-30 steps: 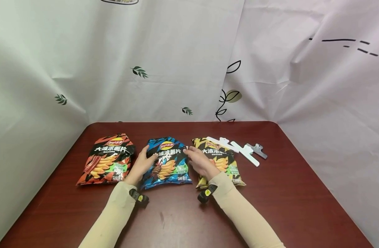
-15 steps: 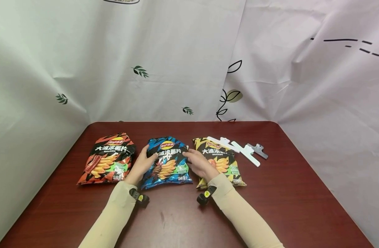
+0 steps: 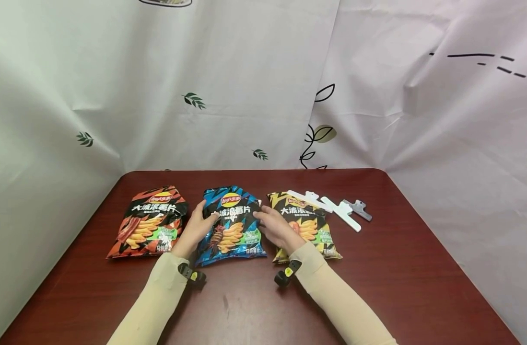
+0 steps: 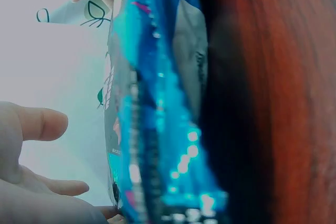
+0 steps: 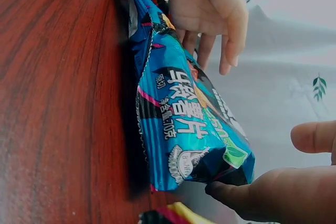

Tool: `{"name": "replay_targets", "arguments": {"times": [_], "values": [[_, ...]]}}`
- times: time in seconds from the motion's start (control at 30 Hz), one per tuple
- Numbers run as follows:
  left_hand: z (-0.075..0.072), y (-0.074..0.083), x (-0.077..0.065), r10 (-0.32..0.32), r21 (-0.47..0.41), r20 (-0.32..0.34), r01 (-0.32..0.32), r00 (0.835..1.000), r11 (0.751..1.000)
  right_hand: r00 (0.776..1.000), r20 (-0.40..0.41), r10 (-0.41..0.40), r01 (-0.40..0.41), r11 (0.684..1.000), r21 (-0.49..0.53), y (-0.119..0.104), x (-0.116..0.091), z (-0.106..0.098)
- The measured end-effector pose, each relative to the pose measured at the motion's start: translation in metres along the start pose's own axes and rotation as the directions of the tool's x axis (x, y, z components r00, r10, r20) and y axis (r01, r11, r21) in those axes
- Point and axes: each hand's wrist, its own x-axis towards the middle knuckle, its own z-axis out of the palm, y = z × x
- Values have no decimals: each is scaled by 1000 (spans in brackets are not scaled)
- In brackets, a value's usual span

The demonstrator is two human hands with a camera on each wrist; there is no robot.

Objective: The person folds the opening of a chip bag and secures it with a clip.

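Observation:
A blue bag of potato chips (image 3: pixel 232 232) lies face up between the two hands. The left hand (image 3: pixel 197 229) is at its left side, and the right hand (image 3: pixel 280 228) at its right side. In the left wrist view the left thumb (image 4: pixel 44 124) stands apart from the bag, while the other fingers reach to its edge. From the right wrist, the right fingertips (image 5: pixel 228 192) touch the bag's side, with the thumb raised clear of it. The undersides of the fingers are hidden in the head view.
A red chip bag (image 3: pixel 148 225) lies to the left and a yellow one (image 3: pixel 308 230) to the right, partly behind the right hand. White clips (image 3: pixel 342 213) and a grey clip (image 3: pixel 359 209) lie at the right, one white clip over the yellow bag. A white printed cloth (image 3: pixel 254 96) hangs behind the table (image 3: pixel 254 311).
The right hand has closed in slightly on the blue bag's right side. The bag has shifted a little, its top edge now farther back. The other bags and clips have not moved.

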Motion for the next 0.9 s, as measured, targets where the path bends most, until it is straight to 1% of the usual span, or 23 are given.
{"name": "replay_targets", "arguments": {"times": [0.3, 0.73, 0.9], "values": [[-2, 8, -5, 13, 35, -15, -13, 1000, 999, 1000, -4, -8, 8, 999, -42, -3, -7, 1], [-4, 17, -13, 46, 50, -35, -44, 998, 998, 999, 30, -30, 32, 994, -100, -8, -15, -3], [-6, 18, -15, 51, 64, -35, -49, 998, 997, 999, 10, -44, 45, 993, -105, -9, -18, -3]]}}
